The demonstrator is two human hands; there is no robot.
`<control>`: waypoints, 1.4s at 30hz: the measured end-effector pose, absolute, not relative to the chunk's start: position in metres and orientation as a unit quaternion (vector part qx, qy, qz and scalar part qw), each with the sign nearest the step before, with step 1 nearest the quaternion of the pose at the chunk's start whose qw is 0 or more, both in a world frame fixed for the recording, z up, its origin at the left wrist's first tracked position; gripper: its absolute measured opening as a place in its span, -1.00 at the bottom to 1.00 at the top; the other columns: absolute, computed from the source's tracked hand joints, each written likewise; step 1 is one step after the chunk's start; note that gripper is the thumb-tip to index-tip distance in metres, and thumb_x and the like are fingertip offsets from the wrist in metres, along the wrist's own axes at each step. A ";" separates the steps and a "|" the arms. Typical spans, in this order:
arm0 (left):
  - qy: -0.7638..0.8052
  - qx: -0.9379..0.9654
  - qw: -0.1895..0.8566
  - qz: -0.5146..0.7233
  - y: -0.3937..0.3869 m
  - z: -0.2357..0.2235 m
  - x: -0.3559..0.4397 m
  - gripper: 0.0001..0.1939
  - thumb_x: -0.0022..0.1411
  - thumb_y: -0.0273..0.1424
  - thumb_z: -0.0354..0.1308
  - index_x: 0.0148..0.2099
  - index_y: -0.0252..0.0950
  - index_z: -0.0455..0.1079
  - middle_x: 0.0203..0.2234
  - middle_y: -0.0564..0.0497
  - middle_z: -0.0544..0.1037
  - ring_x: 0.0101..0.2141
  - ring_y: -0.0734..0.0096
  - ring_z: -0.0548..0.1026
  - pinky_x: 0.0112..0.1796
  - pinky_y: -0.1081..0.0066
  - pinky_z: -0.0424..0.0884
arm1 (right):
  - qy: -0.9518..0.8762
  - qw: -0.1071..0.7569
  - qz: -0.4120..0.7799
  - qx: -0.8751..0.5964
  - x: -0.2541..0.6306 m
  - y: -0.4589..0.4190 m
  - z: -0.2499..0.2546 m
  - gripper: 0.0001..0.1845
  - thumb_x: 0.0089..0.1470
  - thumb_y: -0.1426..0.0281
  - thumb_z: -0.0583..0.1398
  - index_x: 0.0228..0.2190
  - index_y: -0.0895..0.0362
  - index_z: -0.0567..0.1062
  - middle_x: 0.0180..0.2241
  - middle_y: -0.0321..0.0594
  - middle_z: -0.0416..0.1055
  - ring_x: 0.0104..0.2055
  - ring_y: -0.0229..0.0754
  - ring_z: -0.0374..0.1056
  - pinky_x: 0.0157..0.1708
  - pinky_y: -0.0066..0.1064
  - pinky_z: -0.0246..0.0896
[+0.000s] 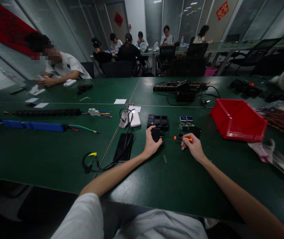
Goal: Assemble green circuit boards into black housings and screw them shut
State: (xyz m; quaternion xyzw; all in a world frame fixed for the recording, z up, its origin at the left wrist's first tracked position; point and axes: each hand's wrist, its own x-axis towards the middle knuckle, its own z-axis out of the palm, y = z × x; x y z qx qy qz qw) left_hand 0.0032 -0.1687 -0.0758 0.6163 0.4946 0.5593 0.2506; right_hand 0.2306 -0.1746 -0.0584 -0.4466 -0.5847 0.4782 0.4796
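My left hand (152,143) is closed around a small black housing (156,134) on the green table. In my right hand (191,144) is a screwdriver (183,138) with an orange and black handle. Its thin shaft points left, and the tip meets the side of the housing or lies just by it. Just behind my left hand sits a row of black modules (157,121). Green circuit boards with small displays (186,122) lie beyond my right hand, and a flat black piece (197,132) is beside it, partly hidden.
A red bin (239,119) stands at right near a glove (263,151). Left of my hands lie a black phone (123,147), a white power bank (135,118) and looped cables. Blue (34,125) and black strips with loose wires lie farther left. A person (62,68) sits across the table.
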 end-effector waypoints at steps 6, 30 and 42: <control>0.492 0.615 0.254 0.562 -0.169 -0.075 0.003 -0.35 0.00 -0.51 0.19 0.15 -0.20 0.09 0.02 -0.09 0.23 0.05 0.24 0.26 0.10 0.22 0.18 | -0.586 0.468 0.468 -0.467 0.230 -0.177 -0.055 -0.69 0.10 0.10 0.16 -0.38 0.11 0.34 -0.64 -0.35 0.34 -0.62 -0.26 0.31 -0.60 -0.44 0.23; 0.490 0.618 0.244 0.564 -0.168 -0.076 0.004 -0.36 0.00 -0.51 0.19 0.14 -0.20 0.10 0.01 -0.09 0.24 0.04 0.24 0.27 0.10 0.22 0.18 | -0.585 0.475 0.482 -0.447 0.231 -0.176 -0.055 -0.68 0.04 0.19 0.23 -0.24 0.13 0.37 -0.44 -0.24 0.44 -0.54 -0.24 0.39 -0.49 -0.37 0.31; 0.489 0.618 0.252 0.561 -0.170 -0.072 0.003 -0.36 0.01 -0.50 0.18 0.14 -0.20 0.09 0.02 -0.09 0.23 0.05 0.23 0.26 0.10 0.22 0.18 | -0.580 0.460 0.486 -0.464 0.230 -0.176 -0.056 -0.70 0.09 0.13 0.17 -0.39 0.12 0.36 -0.63 -0.35 0.35 -0.63 -0.28 0.31 -0.61 -0.45 0.22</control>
